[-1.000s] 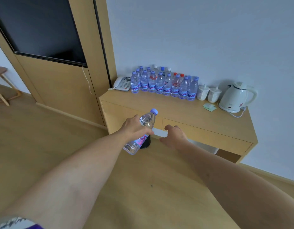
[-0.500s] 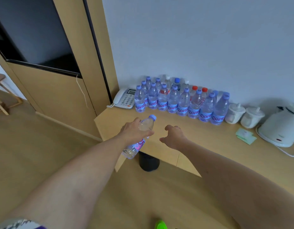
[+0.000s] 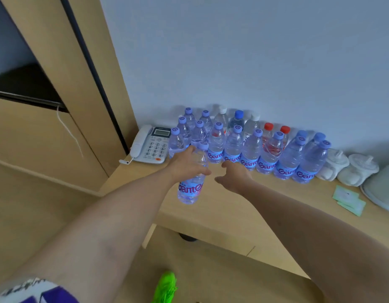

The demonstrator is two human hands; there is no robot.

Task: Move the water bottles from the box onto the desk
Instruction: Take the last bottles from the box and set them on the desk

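Telephone in white sits at the far left of the wooden worktop, against the wall corner. Just right of it the left hand has its grip wrapped around the upper body of a water bottle, which stands roughly upright above the front part of the worktop; whether its base touches the wood cannot be told. Beside it the right hand hovers with its grip loosely spread, holding nothing. Behind both hands a crowd of standing bottles lines the wall, most with pale purple caps, two red, one blue, two white. Further right stand two white lidded cups, then green paper packets lying flat, and at the edge part of a white kettle.
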